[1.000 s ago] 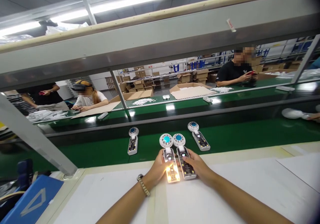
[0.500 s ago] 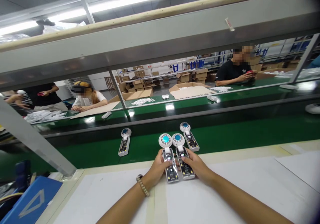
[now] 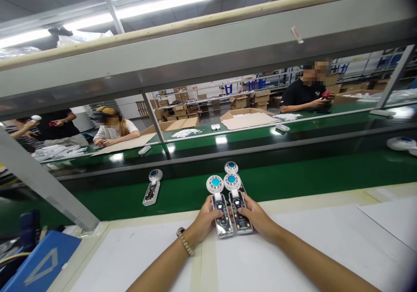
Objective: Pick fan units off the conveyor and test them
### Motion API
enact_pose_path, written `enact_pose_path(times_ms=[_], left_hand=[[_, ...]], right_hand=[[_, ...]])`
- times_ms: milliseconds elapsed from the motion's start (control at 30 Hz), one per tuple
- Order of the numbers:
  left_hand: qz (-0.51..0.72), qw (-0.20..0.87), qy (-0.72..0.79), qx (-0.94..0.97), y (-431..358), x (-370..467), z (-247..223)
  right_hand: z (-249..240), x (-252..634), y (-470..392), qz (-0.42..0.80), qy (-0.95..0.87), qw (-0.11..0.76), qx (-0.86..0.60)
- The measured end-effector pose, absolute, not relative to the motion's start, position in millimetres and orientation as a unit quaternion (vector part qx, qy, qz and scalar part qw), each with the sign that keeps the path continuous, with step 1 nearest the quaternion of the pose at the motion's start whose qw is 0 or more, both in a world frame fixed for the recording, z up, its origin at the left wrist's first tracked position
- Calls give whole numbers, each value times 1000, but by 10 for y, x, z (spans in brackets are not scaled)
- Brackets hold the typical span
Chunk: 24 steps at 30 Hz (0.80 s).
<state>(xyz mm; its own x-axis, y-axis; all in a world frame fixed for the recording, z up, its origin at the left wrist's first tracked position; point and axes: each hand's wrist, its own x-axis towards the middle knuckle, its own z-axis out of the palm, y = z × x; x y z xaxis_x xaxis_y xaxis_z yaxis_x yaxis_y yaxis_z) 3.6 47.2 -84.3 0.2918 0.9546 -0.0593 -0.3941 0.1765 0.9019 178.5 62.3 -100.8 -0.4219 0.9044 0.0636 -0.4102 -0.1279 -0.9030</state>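
Observation:
Two white handheld devices with round, blue-centred heads and clear-covered circuit bodies are held side by side above the near table edge. My left hand (image 3: 208, 216) is closed round the left device (image 3: 222, 218), thumb on its front. Round the right device (image 3: 241, 218) my right hand (image 3: 256, 214) is wrapped, its thumb also on the front. The two round heads nearly touch. Behind the right device, a similar device (image 3: 231, 167) lies on the green belt (image 3: 189, 188), partly hidden. Another device (image 3: 151, 192) lies on the belt to the left.
White sheets (image 3: 293, 248) cover the near table. A blue folder (image 3: 45, 261) is at lower left, by a slanted metal post (image 3: 48, 183). Part of another device (image 3: 401, 143) shows at far right. Across the belt, people sit near a pile of small white parts (image 3: 186, 132).
The devices lying on the green belt have shifted left, and one has come into view at the far right. Both hands keep their hold, almost unmoved.

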Motion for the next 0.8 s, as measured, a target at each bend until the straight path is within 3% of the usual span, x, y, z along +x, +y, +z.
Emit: enact_pose_path(times_ms=[800], left_hand=[[471, 691, 327, 441, 472, 4, -841]], right_hand=[[-998, 1802, 623, 698, -494, 456, -246]])
